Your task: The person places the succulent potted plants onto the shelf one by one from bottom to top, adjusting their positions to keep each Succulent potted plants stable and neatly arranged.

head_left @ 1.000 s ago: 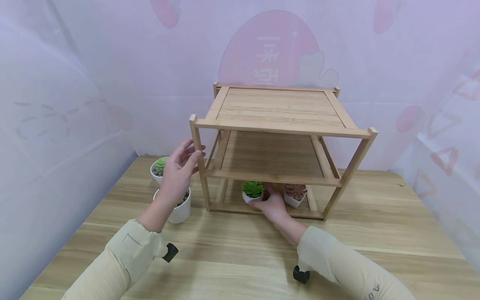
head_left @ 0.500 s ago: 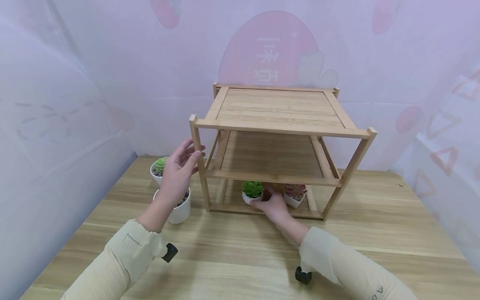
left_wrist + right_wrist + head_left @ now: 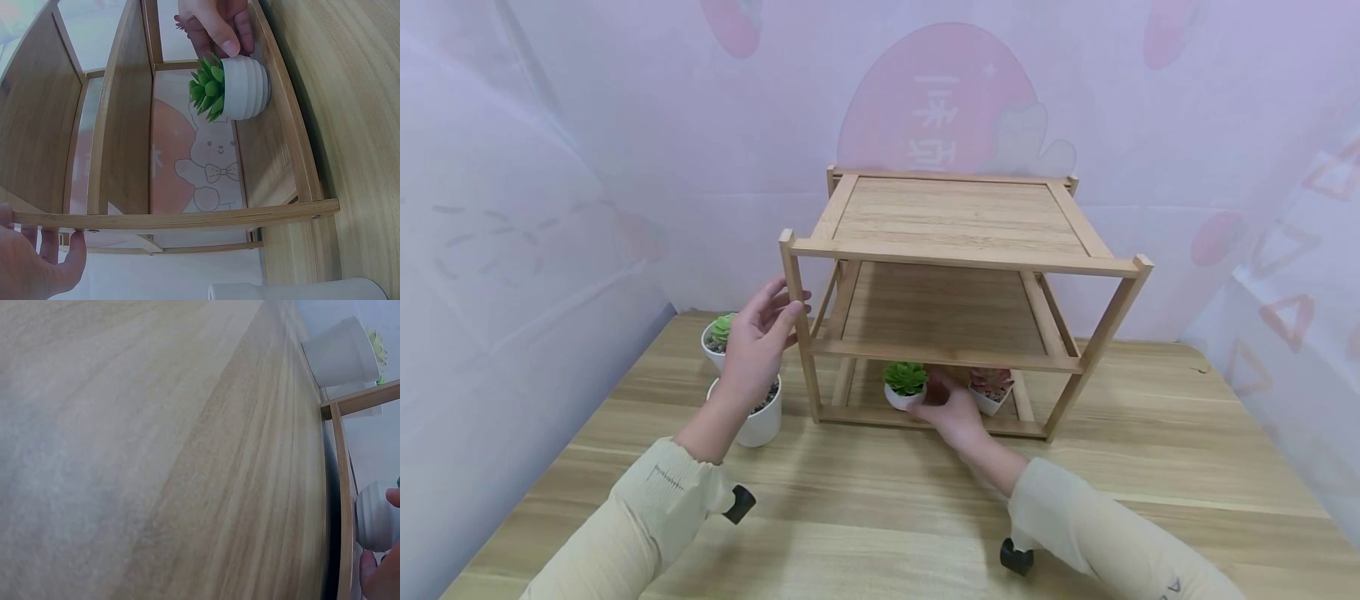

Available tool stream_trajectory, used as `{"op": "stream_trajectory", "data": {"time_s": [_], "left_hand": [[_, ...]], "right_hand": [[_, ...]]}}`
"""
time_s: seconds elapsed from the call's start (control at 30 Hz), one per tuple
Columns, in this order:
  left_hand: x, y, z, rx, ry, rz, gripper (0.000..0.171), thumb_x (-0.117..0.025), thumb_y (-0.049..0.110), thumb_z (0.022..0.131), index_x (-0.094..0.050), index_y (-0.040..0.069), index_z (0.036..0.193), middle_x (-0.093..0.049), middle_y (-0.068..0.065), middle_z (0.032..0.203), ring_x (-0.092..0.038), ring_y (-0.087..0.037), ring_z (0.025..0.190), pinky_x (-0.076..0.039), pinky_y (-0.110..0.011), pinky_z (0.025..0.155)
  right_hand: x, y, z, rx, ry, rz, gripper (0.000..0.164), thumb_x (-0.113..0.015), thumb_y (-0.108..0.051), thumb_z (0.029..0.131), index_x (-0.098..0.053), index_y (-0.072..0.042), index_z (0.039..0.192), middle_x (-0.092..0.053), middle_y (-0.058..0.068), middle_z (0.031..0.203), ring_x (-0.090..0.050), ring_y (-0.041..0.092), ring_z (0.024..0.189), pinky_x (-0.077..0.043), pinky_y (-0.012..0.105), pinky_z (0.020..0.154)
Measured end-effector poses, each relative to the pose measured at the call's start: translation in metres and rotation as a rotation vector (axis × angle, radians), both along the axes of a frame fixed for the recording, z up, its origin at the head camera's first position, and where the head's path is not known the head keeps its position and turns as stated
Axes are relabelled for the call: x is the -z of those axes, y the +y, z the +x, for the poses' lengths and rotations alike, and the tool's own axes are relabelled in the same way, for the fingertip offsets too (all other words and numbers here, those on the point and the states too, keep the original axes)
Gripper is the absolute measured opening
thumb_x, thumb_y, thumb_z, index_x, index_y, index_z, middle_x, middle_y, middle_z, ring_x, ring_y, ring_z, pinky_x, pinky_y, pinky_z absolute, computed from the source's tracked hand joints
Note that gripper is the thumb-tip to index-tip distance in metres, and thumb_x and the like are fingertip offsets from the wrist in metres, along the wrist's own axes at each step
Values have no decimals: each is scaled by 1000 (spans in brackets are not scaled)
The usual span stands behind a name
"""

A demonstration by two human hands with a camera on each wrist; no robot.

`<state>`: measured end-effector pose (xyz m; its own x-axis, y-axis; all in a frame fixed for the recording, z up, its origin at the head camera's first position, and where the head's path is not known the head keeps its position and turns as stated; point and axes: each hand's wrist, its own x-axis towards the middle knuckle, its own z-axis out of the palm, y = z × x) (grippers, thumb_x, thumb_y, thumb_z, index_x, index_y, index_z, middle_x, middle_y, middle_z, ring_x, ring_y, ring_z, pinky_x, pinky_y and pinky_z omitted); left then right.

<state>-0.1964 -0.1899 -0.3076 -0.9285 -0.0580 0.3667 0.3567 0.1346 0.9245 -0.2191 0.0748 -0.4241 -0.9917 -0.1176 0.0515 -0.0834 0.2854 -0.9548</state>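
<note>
The green succulent (image 3: 906, 377) in its small white ribbed pot (image 3: 245, 87) stands upright on the bottom tier of a wooden shelf rack (image 3: 955, 260). My right hand (image 3: 957, 417) is at the pot's right side, thumb and fingers spread, the thumb tip right at its edge. Just right of that hand, a reddish succulent (image 3: 991, 382) in a white pot sits on the same tier, partly hidden by it. My left hand (image 3: 756, 340) holds the rack's front left post, thumb in front and fingers behind it.
Left of the rack, two more white pots stand on the wooden table (image 3: 865, 517): one with a green succulent (image 3: 721, 327), and a nearer white pot (image 3: 762, 425) partly covered by my left arm. Printed curtains (image 3: 662, 125) surround the table.
My right hand has drawn back slightly to the right, its thumb sliding off the front of the green succulent's pot. The pot stays in place; my left hand has not moved.
</note>
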Motion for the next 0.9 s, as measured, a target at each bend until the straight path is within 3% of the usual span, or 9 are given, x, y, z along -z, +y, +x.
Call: {"op": "stream_trajectory", "data": {"time_s": [0.13, 0.4, 0.9], "left_hand": [[0, 0, 0, 8, 2, 6, 50, -51, 15, 109, -38, 4, 156, -56, -22, 141, -55, -36, 128, -49, -55, 104], [-1, 0, 0, 3, 3, -12, 51, -51, 17, 109, -37, 4, 157, -57, -19, 140, -56, -31, 126, -50, -54, 103], [-1, 0, 3, 7, -2, -17, 51, -50, 18, 110, -37, 4, 157, -55, -22, 142, -55, -33, 128, -47, -57, 105]], "right_hand": [[-1, 2, 1, -9, -22, -28, 60, -79, -1, 84, -55, 9, 138, -61, 23, 126, -57, 36, 119, -52, 41, 97], [-3, 8, 7, -39, -8, -48, 63, -78, -1, 85, -51, 10, 141, -57, 27, 133, -54, 40, 125, -48, 48, 103], [4, 7, 19, -45, -28, -105, 57, -73, 4, 87, -51, 10, 140, -56, 27, 136, -55, 43, 125, -53, 41, 97]]}}
